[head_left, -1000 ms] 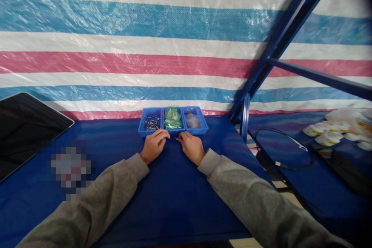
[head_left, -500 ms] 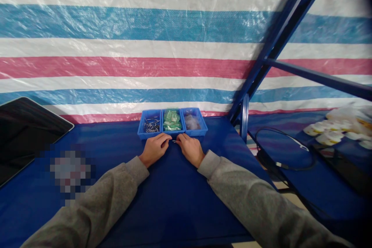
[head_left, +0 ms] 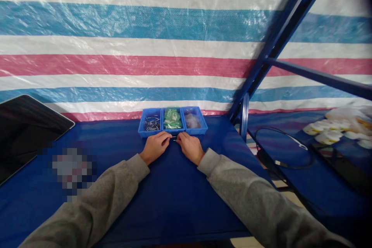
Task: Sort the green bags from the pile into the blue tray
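- At the centre of the frame, a right hand [head_left: 190, 147] in a ribbed grey knit cuff pinches a thin, silvery, rod-like piece [head_left: 174, 138] between thumb and fingers.
- Facing it, a left hand [head_left: 155, 146] curls with fingertips at the piece's other end; whether they grip it cannot be told.
- Just above the hands, three blue plastic bins [head_left: 149, 134] stand side by side, holding slim metal parts [head_left: 152, 124], crinkled green packets [head_left: 172, 118] and a hazy clear plastic bag [head_left: 192, 120].
- Beneath lies a smooth, dark blue tabletop [head_left: 177, 201], a black flat panel with a pale rim [head_left: 29, 135] at left.
- Glossy woven sheeting striped red, white and blue [head_left: 145, 21] fills the background, crossed at upper right by a blue metal frame [head_left: 269, 50].
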A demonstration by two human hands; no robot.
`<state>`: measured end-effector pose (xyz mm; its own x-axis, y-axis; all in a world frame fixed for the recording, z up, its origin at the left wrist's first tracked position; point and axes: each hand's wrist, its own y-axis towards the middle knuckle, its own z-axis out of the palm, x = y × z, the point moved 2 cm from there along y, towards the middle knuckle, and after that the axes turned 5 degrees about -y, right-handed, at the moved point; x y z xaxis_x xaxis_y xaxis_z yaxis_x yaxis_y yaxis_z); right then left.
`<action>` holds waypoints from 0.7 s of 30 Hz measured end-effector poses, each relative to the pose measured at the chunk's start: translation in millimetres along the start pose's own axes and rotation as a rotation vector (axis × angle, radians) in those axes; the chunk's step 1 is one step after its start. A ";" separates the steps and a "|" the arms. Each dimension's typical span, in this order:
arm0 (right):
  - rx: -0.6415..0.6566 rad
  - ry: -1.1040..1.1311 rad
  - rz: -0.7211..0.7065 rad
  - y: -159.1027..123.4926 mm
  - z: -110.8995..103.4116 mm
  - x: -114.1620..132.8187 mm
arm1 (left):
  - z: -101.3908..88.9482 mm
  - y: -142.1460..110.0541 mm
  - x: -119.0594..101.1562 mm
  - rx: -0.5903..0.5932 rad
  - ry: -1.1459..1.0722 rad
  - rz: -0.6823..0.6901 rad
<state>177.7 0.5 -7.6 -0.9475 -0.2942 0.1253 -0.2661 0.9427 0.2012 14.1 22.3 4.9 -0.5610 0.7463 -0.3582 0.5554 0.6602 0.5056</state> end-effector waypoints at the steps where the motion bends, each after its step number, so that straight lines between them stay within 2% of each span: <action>1: 0.003 0.005 0.004 0.0 -0.4 0.2 | 0.1 0.2 -0.4 0.007 0.006 0.005; 9: -0.084 0.116 -0.064 -1.9 -2.2 2.9 | 3.7 -1.7 2.0 0.075 -0.010 0.083; 17: -0.193 0.211 -0.091 -5.3 -5.2 1.1 | -0.7 -0.8 1.7 -0.043 -0.050 -0.014; 21: -0.242 0.261 -0.101 -6.1 -5.2 -0.1 | -2.9 0.3 -2.3 -0.025 -0.077 -0.016</action>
<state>180.3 -6.0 -3.7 -0.8334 -0.4431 0.3304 -0.2765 0.8518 0.4450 13.8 20.5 8.2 -0.5202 0.7407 -0.4252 0.5309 0.6704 0.5183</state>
